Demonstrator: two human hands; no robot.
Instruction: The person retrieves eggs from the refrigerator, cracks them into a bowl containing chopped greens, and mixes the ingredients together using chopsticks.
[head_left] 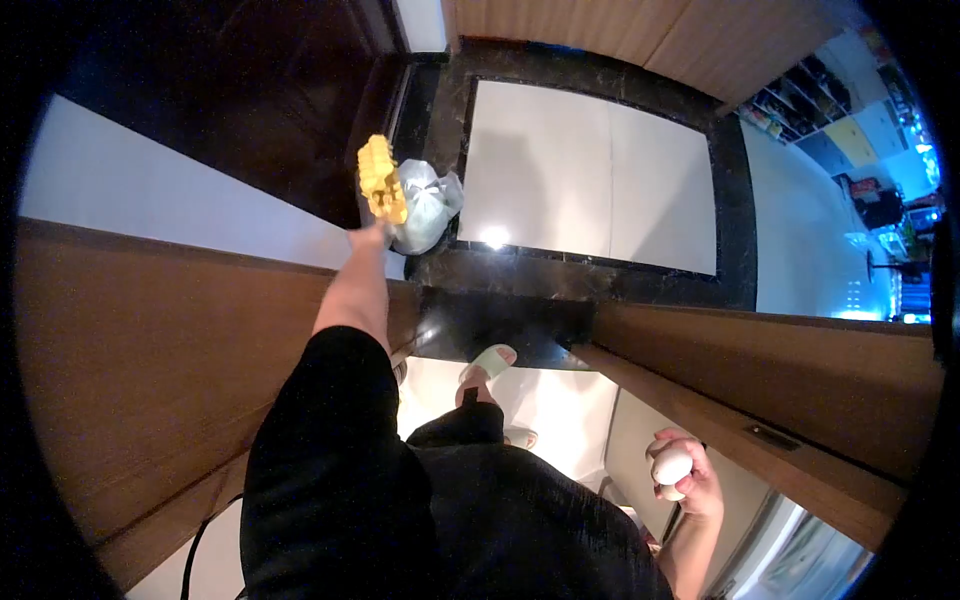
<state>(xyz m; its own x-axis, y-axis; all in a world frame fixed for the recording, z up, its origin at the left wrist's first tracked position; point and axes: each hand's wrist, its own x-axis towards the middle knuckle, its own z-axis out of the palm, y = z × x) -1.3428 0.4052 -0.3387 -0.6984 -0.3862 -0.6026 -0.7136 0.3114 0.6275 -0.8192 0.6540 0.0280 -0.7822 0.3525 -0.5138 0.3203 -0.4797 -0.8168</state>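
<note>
My left arm stretches forward, and my left hand (371, 234) is closed on the near end of a yellow egg carton (379, 172). The carton hangs over the floor beside a knotted, pale translucent plastic bag (424, 222); whether they touch I cannot tell. At the lower right, my right hand (703, 482) is raised with its fingers curled around white eggs (672, 465). At least two eggs show, one overlapping the other, and the fingers partly cover them.
A dark door (250, 100) stands at the upper left. Pale floor tiles (590, 180) have a dark stone border. Wooden door frames (740, 400) flank the doorway on both sides. My foot in a pale green slipper (492, 360) is at the threshold. Blue-lit shelves (850, 140) stand far right.
</note>
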